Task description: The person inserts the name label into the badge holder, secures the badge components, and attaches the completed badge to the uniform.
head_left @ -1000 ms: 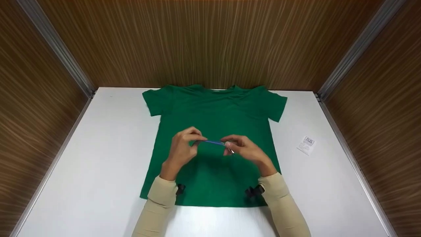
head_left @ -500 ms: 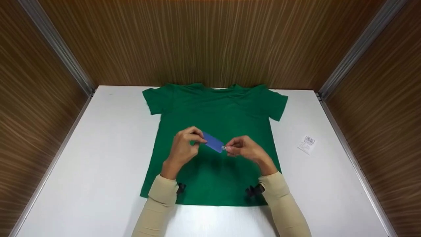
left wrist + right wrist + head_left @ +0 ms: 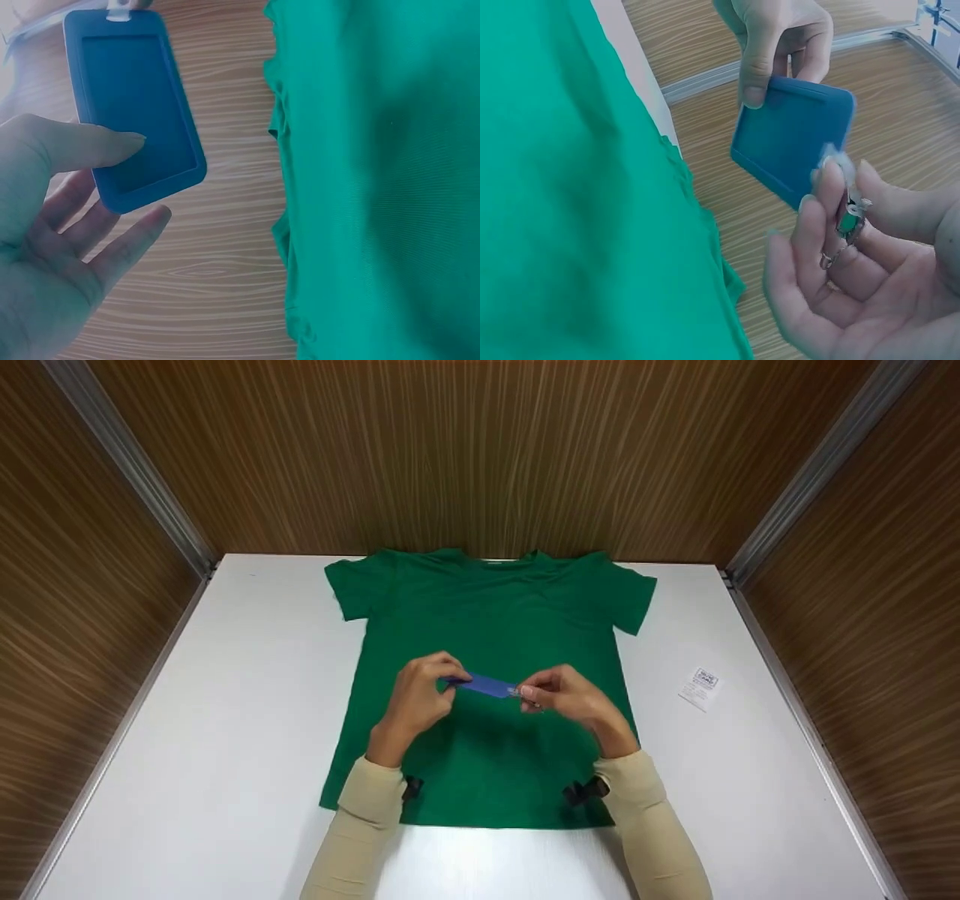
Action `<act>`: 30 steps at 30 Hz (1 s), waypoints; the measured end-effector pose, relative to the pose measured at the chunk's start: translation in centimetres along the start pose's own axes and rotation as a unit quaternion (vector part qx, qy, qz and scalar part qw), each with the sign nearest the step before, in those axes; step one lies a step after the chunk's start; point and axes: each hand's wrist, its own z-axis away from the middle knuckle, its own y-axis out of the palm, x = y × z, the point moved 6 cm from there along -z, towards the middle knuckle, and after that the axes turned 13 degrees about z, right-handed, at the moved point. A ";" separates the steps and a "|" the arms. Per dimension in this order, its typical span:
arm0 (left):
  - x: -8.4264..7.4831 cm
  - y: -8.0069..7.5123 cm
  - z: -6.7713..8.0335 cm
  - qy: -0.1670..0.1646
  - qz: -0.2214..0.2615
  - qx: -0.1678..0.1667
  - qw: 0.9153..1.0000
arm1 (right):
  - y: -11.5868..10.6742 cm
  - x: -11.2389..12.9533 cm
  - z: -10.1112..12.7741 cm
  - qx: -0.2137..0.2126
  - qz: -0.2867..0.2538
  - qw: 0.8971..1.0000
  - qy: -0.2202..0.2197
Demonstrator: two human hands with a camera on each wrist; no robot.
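Place: a small enclosed recording booth or test station, not a home or shop.
Walls: wood-grain panels (image 3: 480, 450) close the left, right and far sides.
Corners: metal strips (image 3: 127, 465) run along the panel joints.
Surface: plain white surface (image 3: 247, 675) filling the booth floor.
Contents: one green T-shirt (image 3: 487, 622) laid flat, a small printed label (image 3: 699, 688) far right.

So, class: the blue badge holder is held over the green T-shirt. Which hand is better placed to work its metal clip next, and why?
Probably the right hand: its fingertips pinch the metal clip. The left hand only grips the far end of the blue badge holder, steadying it over the green T-shirt.
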 end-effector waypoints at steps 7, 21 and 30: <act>0.2 0.4 0.1 -0.014 -0.010 0.019 1.000 | 0.0 0.2 0.1 -0.008 -0.027 1.000 -0.005; -0.3 1.1 0.0 -0.044 0.023 0.100 0.994 | 0.3 1.0 0.3 -0.014 -0.036 0.999 -0.007; -1.0 2.3 -0.1 0.003 0.033 0.096 0.995 | 0.7 1.1 0.0 -0.017 -0.031 0.999 -0.034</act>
